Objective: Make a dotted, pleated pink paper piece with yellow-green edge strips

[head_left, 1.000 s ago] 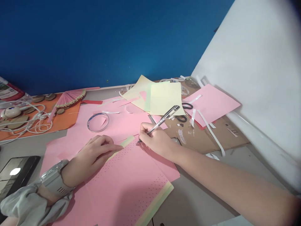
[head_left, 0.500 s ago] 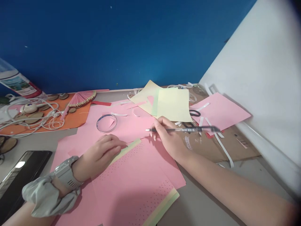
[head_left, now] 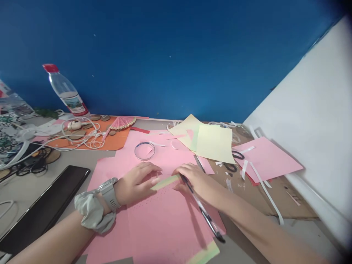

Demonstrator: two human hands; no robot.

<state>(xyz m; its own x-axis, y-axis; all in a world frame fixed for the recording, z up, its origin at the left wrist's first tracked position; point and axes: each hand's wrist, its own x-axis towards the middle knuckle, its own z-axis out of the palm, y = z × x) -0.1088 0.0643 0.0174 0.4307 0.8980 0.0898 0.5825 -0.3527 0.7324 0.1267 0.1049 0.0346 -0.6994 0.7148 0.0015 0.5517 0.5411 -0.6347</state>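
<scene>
Clock positions from the dotted pink sheet's middle, left to right. Black phone (head_left: 45, 211) lies flat at nine; pleated pink fan (head_left: 122, 123) at eleven, well apart. Left hand (head_left: 136, 185) at ten to eleven, fingers half-curled, thumb at the strip's left end; can't tell if it pinches paper or just presses. Dotted pink sheet (head_left: 165, 227) is low center, under and between both hands, with a yellow-green strip (head_left: 166, 182) along its far edge at twelve and another yellow-green edge (head_left: 205, 253) at five. Progress, judged from the sheet: a band of small dark dots (head_left: 154, 196) is in below the far strip; the middle shows plain pink, no dots visible; marks by the five o'clock edge too blurred to call. Looks partly done; whether the plain part needs dots, can't tell. Right hand (head_left: 194, 183) at one, fingers closed around a pen (head_left: 203, 213), its far end slanting toward four, fingertips by the strip's right end. Pale yellow paper (head_left: 216, 143) at one, scissors (head_left: 238, 155) at two.
</scene>
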